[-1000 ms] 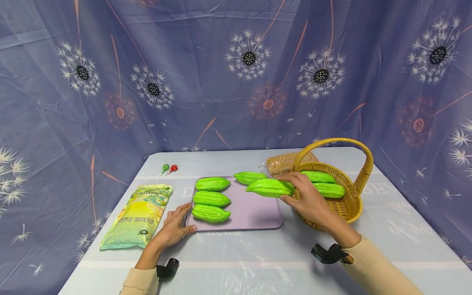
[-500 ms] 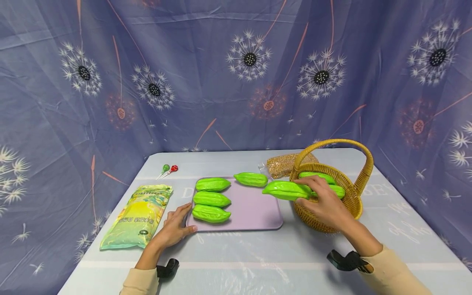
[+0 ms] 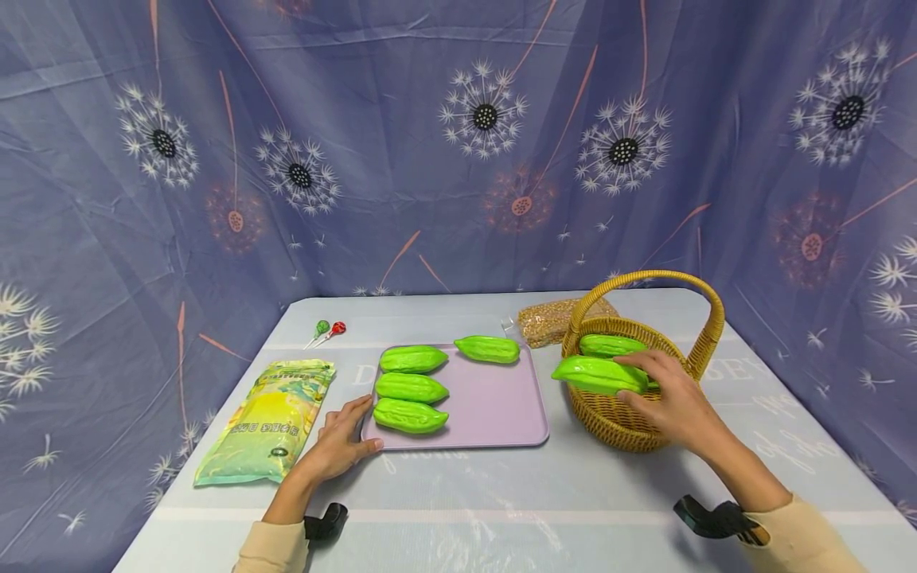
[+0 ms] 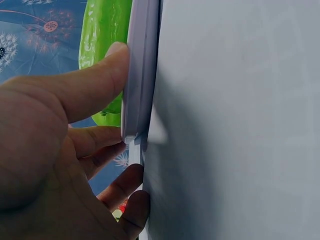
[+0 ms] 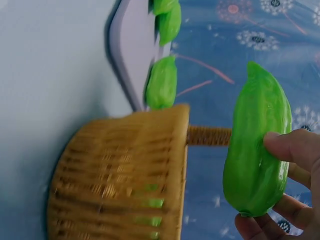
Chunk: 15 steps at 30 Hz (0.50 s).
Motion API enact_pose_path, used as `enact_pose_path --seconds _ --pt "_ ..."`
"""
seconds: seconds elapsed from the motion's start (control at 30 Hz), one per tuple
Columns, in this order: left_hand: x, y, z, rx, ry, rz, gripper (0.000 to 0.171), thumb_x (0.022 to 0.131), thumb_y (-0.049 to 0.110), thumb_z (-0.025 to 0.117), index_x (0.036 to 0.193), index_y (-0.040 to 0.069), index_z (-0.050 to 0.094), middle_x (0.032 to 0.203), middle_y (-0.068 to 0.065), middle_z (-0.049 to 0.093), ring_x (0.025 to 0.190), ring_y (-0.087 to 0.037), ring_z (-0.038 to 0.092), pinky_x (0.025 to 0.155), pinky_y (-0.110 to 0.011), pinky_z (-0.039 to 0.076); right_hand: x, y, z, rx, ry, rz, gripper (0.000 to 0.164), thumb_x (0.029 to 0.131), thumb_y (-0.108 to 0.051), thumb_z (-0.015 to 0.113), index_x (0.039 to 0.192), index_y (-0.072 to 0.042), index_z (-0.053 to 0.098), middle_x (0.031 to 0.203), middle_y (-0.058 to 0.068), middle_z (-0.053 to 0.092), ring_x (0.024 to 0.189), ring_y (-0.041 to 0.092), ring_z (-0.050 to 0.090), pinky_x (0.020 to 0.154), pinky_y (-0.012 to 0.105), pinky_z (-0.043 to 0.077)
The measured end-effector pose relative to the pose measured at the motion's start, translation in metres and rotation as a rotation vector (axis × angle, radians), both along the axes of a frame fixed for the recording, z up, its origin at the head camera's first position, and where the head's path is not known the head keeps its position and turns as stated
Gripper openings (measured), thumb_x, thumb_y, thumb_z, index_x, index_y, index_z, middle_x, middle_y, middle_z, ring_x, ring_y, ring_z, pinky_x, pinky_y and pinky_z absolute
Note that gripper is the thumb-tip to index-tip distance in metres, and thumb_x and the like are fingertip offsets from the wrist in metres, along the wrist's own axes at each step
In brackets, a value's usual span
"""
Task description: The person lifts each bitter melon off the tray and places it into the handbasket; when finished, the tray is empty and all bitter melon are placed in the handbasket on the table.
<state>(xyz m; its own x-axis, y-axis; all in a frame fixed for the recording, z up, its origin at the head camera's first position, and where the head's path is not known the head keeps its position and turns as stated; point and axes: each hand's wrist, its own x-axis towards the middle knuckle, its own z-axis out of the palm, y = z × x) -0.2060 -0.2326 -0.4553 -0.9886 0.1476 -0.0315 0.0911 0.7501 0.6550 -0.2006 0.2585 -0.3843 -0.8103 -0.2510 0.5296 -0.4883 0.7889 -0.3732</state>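
Observation:
My right hand [image 3: 677, 402] grips a bright green, ridged bitter melon [image 3: 591, 375] by one end, thumb on the near side. It is held above the yellow wicker basket [image 3: 612, 426], its pointed tip facing left. Inside the basket lies another bitter melon [image 3: 609, 344]; part of one more shows behind my fingers. On the lilac tray [image 3: 494, 406] are three bitter melons in a column at the left and a single bitter melon [image 3: 487, 348] at the back right. My left hand [image 3: 337, 446] touches the tray's front left corner, thumb at the rim [image 4: 137, 100], fingers loosely extended.
Left of the tray lies a green and yellow printed bag [image 3: 268, 422]. Two lollipops, one green [image 3: 322, 327] and one red [image 3: 338, 327], are behind it. A clear bag of grains [image 3: 555, 320] lies behind the basket, whose tall handle [image 3: 645, 275] arches upward.
My right hand has carried the bitter melon rightward from above the tray to over the basket. The left hand, the tray and its melons have stayed put.

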Motion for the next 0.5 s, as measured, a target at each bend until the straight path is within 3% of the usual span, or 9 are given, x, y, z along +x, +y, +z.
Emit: enact_pose_path --seconds 0.13,0.27,0.5 --pt "0.000 0.000 0.000 0.004 -0.005 0.003 0.077 0.082 0.029 0.072 0.146 0.009 0.034 0.153 -0.009 0.030 0.127 -0.032 0.028 0.097 -0.055 0.021 -0.003 0.012 -0.003 0.023 0.006 0.002 0.047 0.073 -0.004 0.077 0.117 -0.007 0.061 0.115 0.012 0.055 0.107 0.029 0.049 0.080 0.049 0.041" --pt "0.000 0.000 0.000 -0.001 -0.009 0.005 0.077 0.082 0.030 0.072 0.146 0.010 0.034 0.153 -0.008 0.030 0.126 -0.031 0.028 0.097 -0.054 0.022 -0.007 0.021 -0.007 0.052 0.012 -0.008 0.046 0.073 -0.004 0.077 0.116 -0.006 0.061 0.113 0.013 0.055 0.103 0.030 0.051 0.077 0.050 0.042" --pt "0.000 -0.001 -0.001 -0.017 -0.007 0.004 0.077 0.082 0.031 0.071 0.146 0.010 0.035 0.153 -0.008 0.030 0.126 -0.031 0.029 0.095 -0.051 0.023 -0.015 0.034 -0.014 0.094 -0.055 -0.029 0.043 0.077 -0.008 0.075 0.117 -0.007 0.060 0.115 0.014 0.057 0.102 0.033 0.051 0.075 0.051 0.043"
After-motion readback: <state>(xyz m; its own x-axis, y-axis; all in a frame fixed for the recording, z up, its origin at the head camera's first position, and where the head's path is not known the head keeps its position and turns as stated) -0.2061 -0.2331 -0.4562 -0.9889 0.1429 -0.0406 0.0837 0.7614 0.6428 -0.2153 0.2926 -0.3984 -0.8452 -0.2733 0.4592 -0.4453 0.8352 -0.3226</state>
